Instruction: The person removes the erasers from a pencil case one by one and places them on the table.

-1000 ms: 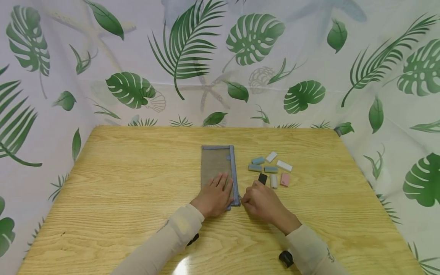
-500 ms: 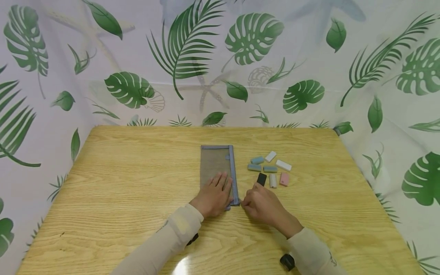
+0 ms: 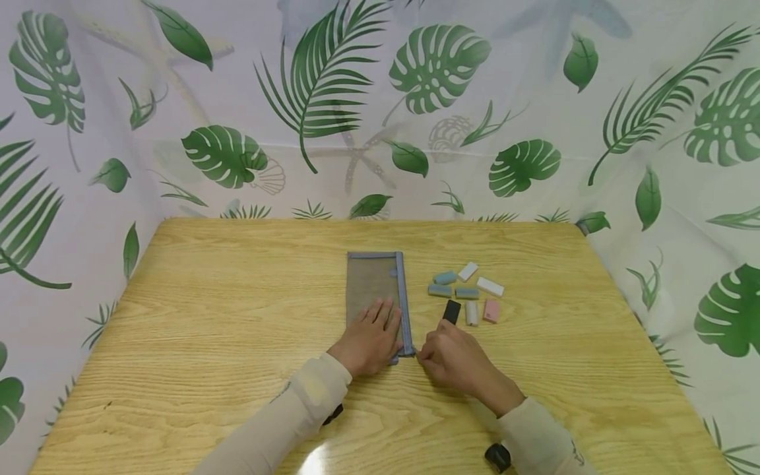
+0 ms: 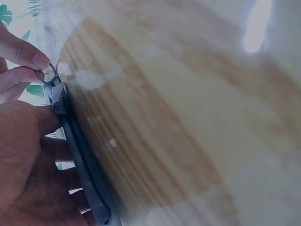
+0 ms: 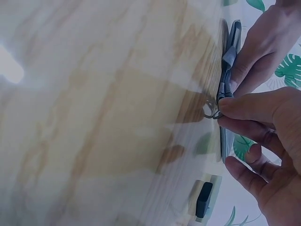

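A flat mesh zipper pouch [image 3: 372,280] with blue-grey trim lies on the table, its long edged side to the right. My left hand [image 3: 369,338] rests on its lower part, fingers straight and pointing away from me. At the pouch's near right corner my right hand [image 3: 456,355] pinches a small metal ring between thumb and index finger. The ring [image 4: 56,69] shows at the end of the pouch in the left wrist view. In the right wrist view, the other fingers of my right hand [image 5: 277,136] are loosely bent. The pouch's lower left part is hidden under the left hand.
Right of the pouch lie a black block [image 3: 452,310], a pink block [image 3: 491,310], a greyish block [image 3: 472,313], two white blocks and several blue-grey pieces [image 3: 440,290]. The black one is just beyond my right knuckles. Leaf-patterned cloth [image 3: 380,178] stands behind the table [image 3: 237,284].
My right hand has shifted slightly toward me, with the ring at the pouch's corner. My left hand stays in place on the pouch.
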A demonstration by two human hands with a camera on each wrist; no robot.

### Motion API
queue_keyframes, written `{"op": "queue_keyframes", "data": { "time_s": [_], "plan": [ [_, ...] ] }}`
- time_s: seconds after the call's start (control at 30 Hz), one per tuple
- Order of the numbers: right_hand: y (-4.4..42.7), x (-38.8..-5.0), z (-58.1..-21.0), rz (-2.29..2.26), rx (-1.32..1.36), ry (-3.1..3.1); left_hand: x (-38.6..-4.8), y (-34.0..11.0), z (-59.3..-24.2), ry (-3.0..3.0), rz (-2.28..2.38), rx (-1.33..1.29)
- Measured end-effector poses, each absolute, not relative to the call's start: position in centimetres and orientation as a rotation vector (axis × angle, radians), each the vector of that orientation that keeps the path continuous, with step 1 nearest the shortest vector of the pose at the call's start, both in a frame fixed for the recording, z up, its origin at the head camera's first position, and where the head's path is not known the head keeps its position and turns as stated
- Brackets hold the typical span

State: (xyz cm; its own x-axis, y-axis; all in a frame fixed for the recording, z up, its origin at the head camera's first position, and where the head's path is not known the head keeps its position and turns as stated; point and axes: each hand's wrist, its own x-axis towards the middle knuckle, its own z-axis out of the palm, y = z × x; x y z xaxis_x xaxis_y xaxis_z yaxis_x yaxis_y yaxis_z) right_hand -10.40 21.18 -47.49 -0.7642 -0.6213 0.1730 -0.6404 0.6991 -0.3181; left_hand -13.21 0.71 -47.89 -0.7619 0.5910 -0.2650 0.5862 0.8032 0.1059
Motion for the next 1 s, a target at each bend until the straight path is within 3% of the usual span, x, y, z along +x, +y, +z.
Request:
{"op": "queue_keyframes", "data": {
  "time_s": [1.0],
  "plan": [
    [20.96,-10.16,-47.48,0.549,1.094,-2.834,-13.13,0.73,-48.11,2.723,0.025,0.906]
  ]
}}
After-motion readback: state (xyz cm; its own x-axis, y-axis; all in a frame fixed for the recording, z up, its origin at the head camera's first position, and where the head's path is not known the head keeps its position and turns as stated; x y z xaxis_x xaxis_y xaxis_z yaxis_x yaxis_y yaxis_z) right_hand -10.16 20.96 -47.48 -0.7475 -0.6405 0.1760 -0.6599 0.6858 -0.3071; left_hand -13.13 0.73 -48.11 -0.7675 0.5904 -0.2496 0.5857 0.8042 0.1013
